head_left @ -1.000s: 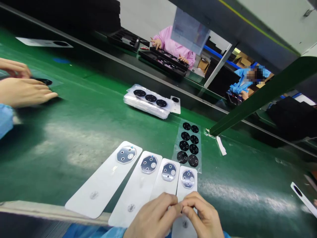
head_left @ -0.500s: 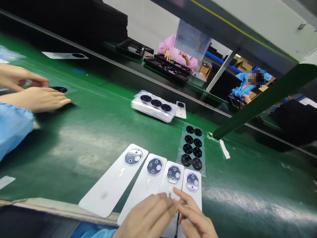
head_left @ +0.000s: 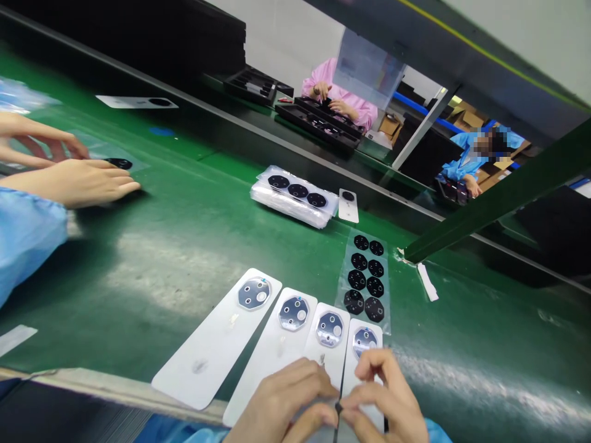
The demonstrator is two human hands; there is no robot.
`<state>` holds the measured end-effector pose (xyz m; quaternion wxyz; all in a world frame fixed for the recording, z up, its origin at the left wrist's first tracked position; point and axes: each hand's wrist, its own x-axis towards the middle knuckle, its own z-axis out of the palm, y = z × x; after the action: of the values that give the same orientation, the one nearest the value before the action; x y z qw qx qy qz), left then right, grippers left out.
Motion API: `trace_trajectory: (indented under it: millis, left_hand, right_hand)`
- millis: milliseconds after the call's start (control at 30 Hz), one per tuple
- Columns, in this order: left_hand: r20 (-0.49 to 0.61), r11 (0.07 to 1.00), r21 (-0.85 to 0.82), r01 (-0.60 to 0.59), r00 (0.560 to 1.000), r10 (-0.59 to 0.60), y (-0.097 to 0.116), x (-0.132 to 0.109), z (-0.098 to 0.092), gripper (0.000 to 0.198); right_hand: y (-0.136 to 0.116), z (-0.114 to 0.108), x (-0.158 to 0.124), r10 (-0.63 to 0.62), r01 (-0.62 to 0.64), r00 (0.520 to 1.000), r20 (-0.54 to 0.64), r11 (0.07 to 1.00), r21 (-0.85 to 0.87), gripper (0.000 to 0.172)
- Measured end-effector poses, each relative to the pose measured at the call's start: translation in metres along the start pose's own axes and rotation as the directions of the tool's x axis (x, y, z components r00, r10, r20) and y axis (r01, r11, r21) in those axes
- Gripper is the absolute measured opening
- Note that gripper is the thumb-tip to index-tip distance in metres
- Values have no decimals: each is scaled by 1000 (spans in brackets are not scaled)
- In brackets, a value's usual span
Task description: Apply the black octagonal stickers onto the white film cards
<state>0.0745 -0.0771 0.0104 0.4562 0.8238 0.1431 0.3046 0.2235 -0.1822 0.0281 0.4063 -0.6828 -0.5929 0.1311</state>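
Note:
Four white phone back covers lie fanned on the green bench, among them the leftmost cover and the rightmost cover. Each has a silvery camera plate with round holes at its top end. Over the two covers on the right, my left hand and my right hand meet fingertip to fingertip. Both are closed in a pinch at a small dark piece, too small to identify. Beyond the covers lies a clear sheet of black octagonal lens stickers.
A stack of clear film with black stickers stands farther back, beside a small white card. At left, a co-worker's hands work over another sheet. A green post rises at right near a white paper strip.
My fingertips have closed together around a small dark piece, and my right index finger has curled in. The view has shifted slightly. The covers keep their places.

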Motion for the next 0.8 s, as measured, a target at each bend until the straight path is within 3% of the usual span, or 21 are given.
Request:
trace_trajectory:
  millis: [33,100,200,300,433,533,700,800]
  left_hand:
    - [-23,982,169,-85,996,90,-4,-1,0,38]
    - [-20,853,488,-184,975,222,-13,-5,2,29]
    - [41,664,708,-239,953,300,-26,-12,8,36]
    - [101,580,766,-278,943,318,-32,-15,14,41]
    - [109,573,774,-269,948,298,-32,-17,19,39]
    - [141,549,788,-279,950,280,-28,-17,20,37]
    - [172,521,810,-270,958,229,-23,-16,18,36]
    - [166,518,812,-267,958,234,-24,-15,18,35]
  right_hand:
    - [4,-1,7,19,-19,1000,18,999,-26,13]
    - [13,0,21,61,-56,997,45,993,-103,14]
    - [23,9,34,33,-10,995,99,974,-225,16]
    - [25,18,37,-16,61,989,148,950,-306,19]
    - [21,25,37,-13,75,986,165,923,-378,20]
    - [21,28,43,40,10,991,128,928,-372,17]
    - [25,24,50,250,-238,968,36,950,-200,18]
    - [21,22,45,199,-202,979,-37,951,-235,17]
